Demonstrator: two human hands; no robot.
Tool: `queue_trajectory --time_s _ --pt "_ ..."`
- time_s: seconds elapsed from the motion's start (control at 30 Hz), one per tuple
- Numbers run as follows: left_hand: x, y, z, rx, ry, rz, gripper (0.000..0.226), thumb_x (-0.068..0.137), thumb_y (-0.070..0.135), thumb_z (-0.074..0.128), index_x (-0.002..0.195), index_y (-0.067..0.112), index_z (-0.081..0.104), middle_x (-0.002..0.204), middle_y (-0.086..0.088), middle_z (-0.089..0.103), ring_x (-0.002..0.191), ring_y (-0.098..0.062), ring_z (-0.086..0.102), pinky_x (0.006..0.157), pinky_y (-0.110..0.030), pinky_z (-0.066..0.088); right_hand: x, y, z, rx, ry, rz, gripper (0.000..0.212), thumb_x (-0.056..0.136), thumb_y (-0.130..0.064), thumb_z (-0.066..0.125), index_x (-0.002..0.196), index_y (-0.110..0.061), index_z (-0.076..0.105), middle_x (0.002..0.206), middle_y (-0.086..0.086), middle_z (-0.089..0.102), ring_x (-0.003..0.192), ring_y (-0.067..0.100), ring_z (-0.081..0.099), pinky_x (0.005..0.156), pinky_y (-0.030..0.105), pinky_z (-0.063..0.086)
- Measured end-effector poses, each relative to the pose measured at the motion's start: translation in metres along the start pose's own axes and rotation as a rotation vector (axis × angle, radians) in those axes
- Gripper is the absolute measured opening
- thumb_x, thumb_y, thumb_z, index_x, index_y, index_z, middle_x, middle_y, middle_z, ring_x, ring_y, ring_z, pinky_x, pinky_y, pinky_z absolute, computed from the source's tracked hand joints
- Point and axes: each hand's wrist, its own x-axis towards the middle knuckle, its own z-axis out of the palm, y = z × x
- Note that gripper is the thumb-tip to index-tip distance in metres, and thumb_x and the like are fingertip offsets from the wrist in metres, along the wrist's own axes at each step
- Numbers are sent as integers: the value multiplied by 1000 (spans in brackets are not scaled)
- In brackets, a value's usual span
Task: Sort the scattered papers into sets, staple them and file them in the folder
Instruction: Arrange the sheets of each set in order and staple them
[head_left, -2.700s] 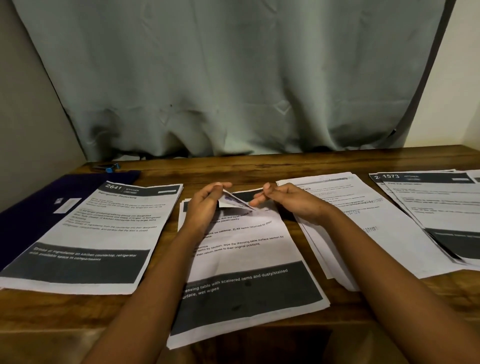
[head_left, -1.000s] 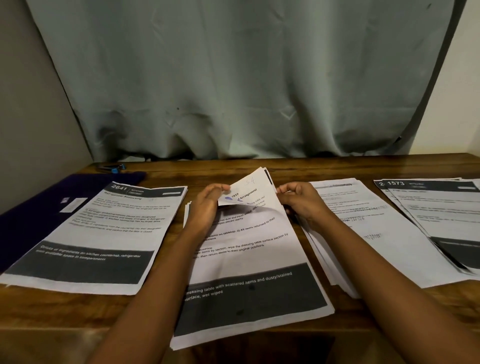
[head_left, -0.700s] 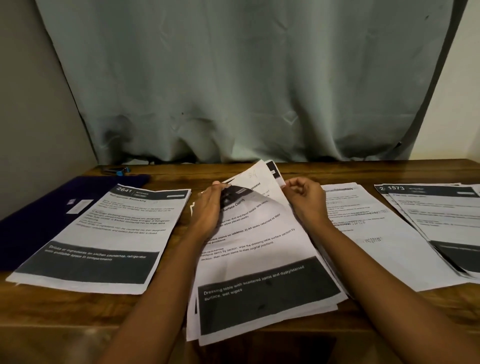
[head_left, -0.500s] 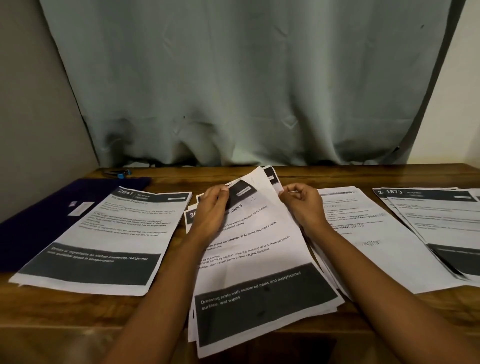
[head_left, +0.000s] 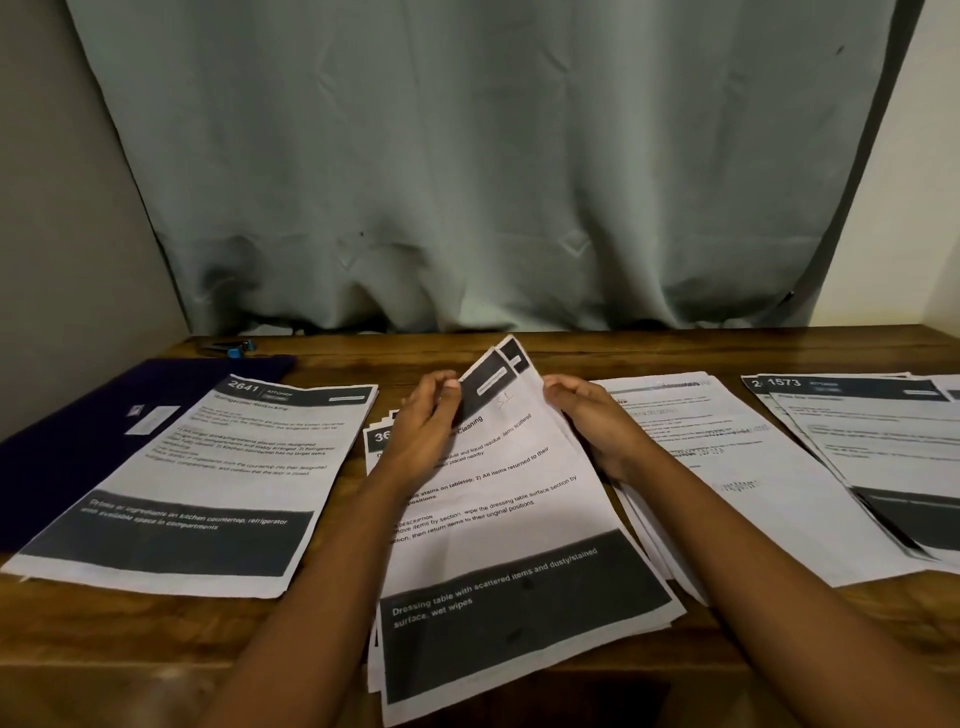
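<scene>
Head view: paper stack (head_left: 511, 499) lengthwise, header away.

The middle pile (head_left: 509, 545) lies on the table (head_left: 571, 353) straight before me, its far corners lifted between my left hand (head_left: 421, 431) and my right hand (head_left: 592, 421). To its left lies another set (head_left: 234, 467), overlapping the folder (head_left: 67, 447) at the table's left end. The stapler (head_left: 234, 347) sits behind the folder. To the right lie a third pile (head_left: 753, 467) and, beyond it, a fourth pile (head_left: 883, 441). The curtain (head_left: 467, 182) hangs behind the table.
</scene>
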Motion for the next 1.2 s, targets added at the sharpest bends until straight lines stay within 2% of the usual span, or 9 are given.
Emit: queue_trajectory --time_s 0.2,0.27,0.33,0.43,0.5,0.57,0.83,0.97,1.2 --pt "3 3 1 -393 88 -14 66 85 77 19 127 40 55 136 0 52 116 -11 54 96 -32 45 -9 -4 2 -152 -308 -8 39 101 -37 36 119 -20 67 115 -3 69 107 13 64 93 25 48" --pt "5 4 1 -509 106 -46 72 94 64 12 119 18 62 125 -8 59 101 -9 59 83 -20 47 -11 -4 2 -171 -354 -6 41 101 -37 36 118 -18 68 118 -4 68 109 11 63 95 22 47" --pt "8 2 2 -566 82 -79 80 98 57 7 93 2 64 107 -12 65 96 -17 63 80 -25 47 -9 -4 2 -120 -345 -21 37 101 -32 39 116 -14 69 116 1 69 111 17 63 98 27 47" --pt "9 -1 3 -547 84 -62 80 99 53 6 67 1 57 96 -12 65 79 0 65 74 -16 46 -2 -1 0 -97 -97 -102 24 99 -20 49 109 -11 69 108 6 71 106 22 65 92 27 51" --pt "11 -4 3 -546 82 -56 77 100 50 6 63 3 53 92 -14 64 69 9 63 61 -4 44 4 2 -5 -433 165 -180 18 95 -19 57 106 -12 70 104 -1 70 98 15 64 81 18 47" --pt "11 -3 4 -569 58 -54 75 100 51 6 61 4 51 90 -16 62 67 10 62 57 -2 43 6 5 -9 -693 261 -118 19 91 -19 63 108 -11 67 96 -3 64 90 11 60 77 19 41" --pt "10 -4 3 -533 68 -51 77 100 51 7 61 3 53 86 -12 65 69 3 63 67 -10 46 11 11 -9 -571 180 74 40 73 -17 81 107 -13 60 99 4 67 93 19 64 75 30 50" --pt "10 -2 3 -565 55 -56 77 98 56 12 64 3 55 89 -11 67 84 -18 64 80 -28 48 8 8 -9 -521 255 19 34 71 -13 82 100 -11 64 88 5 69 83 19 66 67 25 50" --pt "8 2 2 -582 63 -65 70 78 68 28 72 8 63 95 -13 69 90 -22 67 88 -37 51 9 7 -11 -514 298 -42 15 76 -19 79 86 -16 67 88 1 69 83 17 65 68 24 47"
